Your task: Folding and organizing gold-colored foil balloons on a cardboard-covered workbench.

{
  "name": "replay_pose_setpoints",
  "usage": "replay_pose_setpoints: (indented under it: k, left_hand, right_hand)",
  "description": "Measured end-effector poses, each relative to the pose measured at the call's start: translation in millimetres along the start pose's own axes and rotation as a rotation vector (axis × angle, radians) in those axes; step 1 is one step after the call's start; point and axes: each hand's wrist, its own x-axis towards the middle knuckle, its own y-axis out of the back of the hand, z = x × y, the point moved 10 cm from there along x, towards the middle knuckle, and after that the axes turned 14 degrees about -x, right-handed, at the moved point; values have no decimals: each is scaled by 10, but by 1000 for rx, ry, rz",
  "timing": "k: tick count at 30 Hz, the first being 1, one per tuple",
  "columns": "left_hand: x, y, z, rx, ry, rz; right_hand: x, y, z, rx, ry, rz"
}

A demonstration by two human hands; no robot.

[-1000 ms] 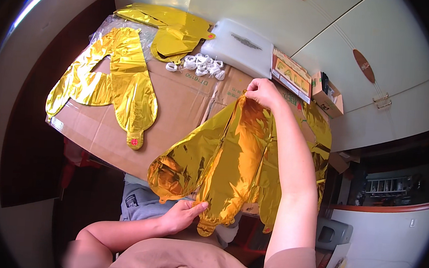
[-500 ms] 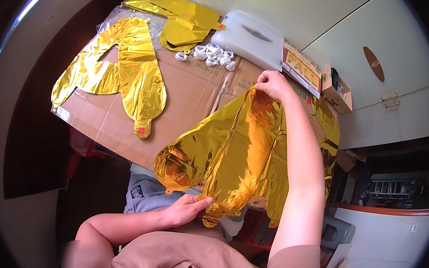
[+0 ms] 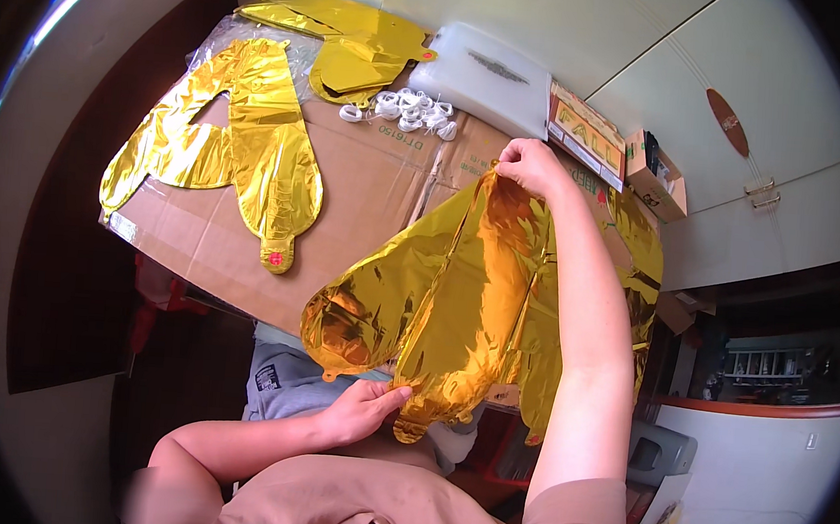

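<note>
At centre frame, the right hand (image 3: 532, 166) is pinching the top edge of a crinkled gold foil balloon (image 3: 456, 303), while the left hand (image 3: 363, 412) is gripping its lower tip. Another flat gold foil balloon (image 3: 243, 147) is lying on the cardboard-covered counter (image 3: 377, 176), upper left.

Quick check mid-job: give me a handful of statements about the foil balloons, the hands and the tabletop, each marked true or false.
1. The right hand grips the top edge of a gold foil balloon. True.
2. The left hand rests on the cardboard sheet. False: it pinches the lower end of the held balloon, off the cardboard.
3. Another flat gold foil balloon lies on the cardboard, untouched. True.
4. The small white rings are piled on the held balloon. False: they lie on the cardboard beside a white box.
5. The held balloon is fully inflated. False: it is limp and creased.
</note>
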Motion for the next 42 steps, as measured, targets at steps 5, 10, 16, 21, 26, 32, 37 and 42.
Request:
replay_pose_setpoints:
  k: [5, 10, 16, 21, 26, 32, 37, 42]
  left_hand:
    - [-57, -24, 90, 75, 22, 7]
    - [-35, -27, 70, -64, -33, 0]
    - [-146, -120, 244, -85, -17, 15]
    - [-218, 86, 161, 25, 62, 52]
    - [-402, 329, 437, 338, -42, 44]
    - [-633, 739, 492, 195, -3, 181]
    - [-807, 853, 681, 96, -112, 250]
    - [-886, 814, 883, 83, -227, 251]
  right_hand:
    - [-17, 3, -18, 11, -6, -3]
    - [-22, 18, -24, -10, -4, 2]
    - [-31, 31, -17, -20, -6, 13]
    - [-20, 22, -51, -16, -5, 23]
    - [-30, 52, -8, -20, 0, 63]
    - [-438, 416, -299, -252, 35, 306]
    - [-1503, 505, -1020, -374, 282, 363]
    - [-2175, 81, -1307, -294, 433, 256]
